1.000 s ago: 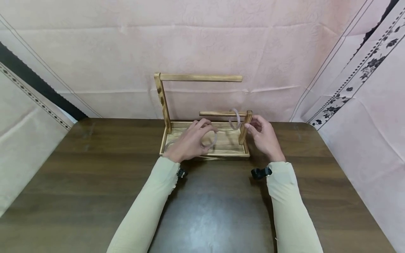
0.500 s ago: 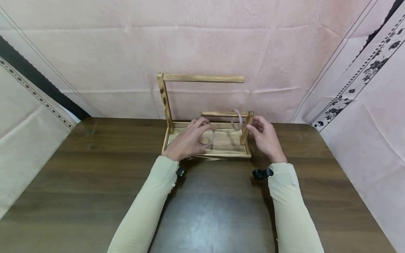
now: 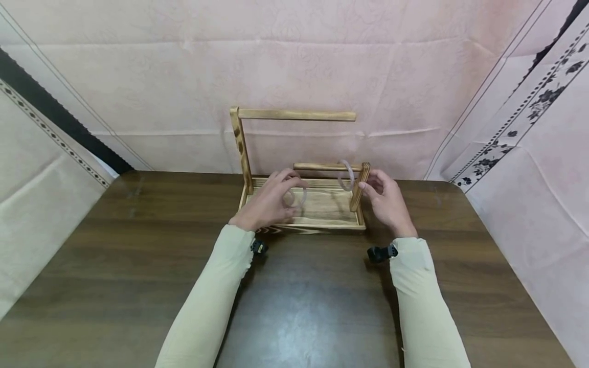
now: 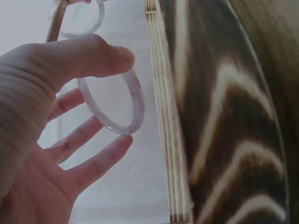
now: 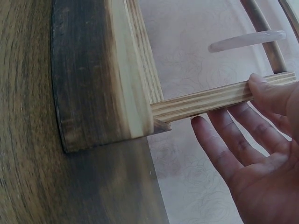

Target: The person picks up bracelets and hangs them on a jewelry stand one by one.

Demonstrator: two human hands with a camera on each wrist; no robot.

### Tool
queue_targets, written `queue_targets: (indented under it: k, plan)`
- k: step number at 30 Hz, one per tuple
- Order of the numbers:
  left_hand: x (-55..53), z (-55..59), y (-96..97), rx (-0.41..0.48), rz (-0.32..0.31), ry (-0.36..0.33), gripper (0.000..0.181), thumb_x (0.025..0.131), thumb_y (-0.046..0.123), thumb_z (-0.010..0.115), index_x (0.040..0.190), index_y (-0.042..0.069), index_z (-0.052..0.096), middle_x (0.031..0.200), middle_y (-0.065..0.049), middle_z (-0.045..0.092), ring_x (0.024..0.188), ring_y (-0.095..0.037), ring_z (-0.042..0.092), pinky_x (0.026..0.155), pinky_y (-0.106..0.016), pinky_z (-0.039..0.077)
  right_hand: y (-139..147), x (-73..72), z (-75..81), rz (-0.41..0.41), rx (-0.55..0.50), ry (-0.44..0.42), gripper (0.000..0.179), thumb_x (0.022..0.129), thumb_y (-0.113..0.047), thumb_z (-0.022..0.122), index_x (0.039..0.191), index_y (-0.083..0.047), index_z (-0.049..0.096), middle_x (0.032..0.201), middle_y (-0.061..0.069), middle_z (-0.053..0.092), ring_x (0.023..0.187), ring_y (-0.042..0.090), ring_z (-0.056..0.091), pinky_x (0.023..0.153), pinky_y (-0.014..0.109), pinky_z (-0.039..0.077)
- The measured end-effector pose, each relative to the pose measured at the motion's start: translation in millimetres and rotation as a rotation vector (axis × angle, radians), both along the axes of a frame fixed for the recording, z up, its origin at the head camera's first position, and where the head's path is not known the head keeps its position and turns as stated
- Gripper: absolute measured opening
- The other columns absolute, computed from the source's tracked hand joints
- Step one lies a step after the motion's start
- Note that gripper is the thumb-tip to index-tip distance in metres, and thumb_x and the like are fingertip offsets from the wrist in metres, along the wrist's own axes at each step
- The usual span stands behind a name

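Note:
My left hand (image 3: pixel 269 202) pinches a pale translucent bangle (image 4: pixel 137 105) between thumb and fingers, over the tray base of a wooden stand. In the left wrist view the bangle is tilted, and the lower fingers spread beside it. My right hand (image 3: pixel 388 204) grips the short right post (image 5: pixel 205 99) of the stand, thumb on one side and fingers on the other. A second pale bangle (image 3: pixel 352 178) hangs on the lower bar (image 3: pixel 315 166), close to that post. My left hand hides part of the tray base (image 3: pixel 326 207).
A tall left post (image 3: pixel 242 148) carries the upper bar (image 3: pixel 296 115), whose right end is free. The lower bar's free end points left. The stand sits near the back edge of the brown table (image 3: pixel 294 306). Pale cloth (image 3: pixel 294 66) hangs behind it.
My left hand has shifted a little to the left and away from me, with the bangle in its fingers. The right hand stays on the short post.

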State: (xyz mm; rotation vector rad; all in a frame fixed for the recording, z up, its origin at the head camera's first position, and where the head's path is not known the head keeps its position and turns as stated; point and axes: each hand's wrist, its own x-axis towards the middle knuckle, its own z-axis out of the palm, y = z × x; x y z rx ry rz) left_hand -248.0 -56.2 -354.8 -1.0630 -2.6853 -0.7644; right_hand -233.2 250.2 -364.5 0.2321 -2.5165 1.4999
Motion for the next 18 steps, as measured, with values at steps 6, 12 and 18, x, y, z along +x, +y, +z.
queue_targets:
  k: [6,12,18]
  plan:
    - [-1.3,4.1,-9.0,0.000,0.034,0.011,0.056,0.079,0.005,0.081,0.130,0.024,0.064,0.141,-0.001,0.052,0.135,-0.027,0.045,0.109,-0.047,0.047,-0.1,0.5,0.2,-0.005,0.006,0.002,0.034,0.105,-0.016,0.056,0.134,0.003,0.055,0.127,0.023,0.065,0.116,0.034,0.064,0.089,0.020,0.057]
    - [-2.8,4.1,-14.8,0.039,0.049,0.022,0.047,0.082,0.009,0.081,0.125,0.022,0.066,0.141,-0.002,0.052,0.134,-0.027,0.046,0.108,-0.048,0.048,-0.9,-0.5,-1.5,0.006,0.000,0.003,0.034,0.105,-0.014,0.056,0.134,0.004,0.054,0.127,0.024,0.065,0.119,0.035,0.064,0.098,0.041,0.057]
    - [-4.6,6.2,-18.9,0.080,0.041,0.057,0.040,0.085,0.012,0.080,0.122,0.020,0.067,0.135,-0.001,0.053,0.132,-0.025,0.047,0.111,-0.048,0.045,-1.1,0.1,-1.4,0.001,-0.003,0.005,0.034,0.105,-0.014,0.056,0.134,0.004,0.054,0.128,0.023,0.064,0.119,0.033,0.063,0.098,0.041,0.057]
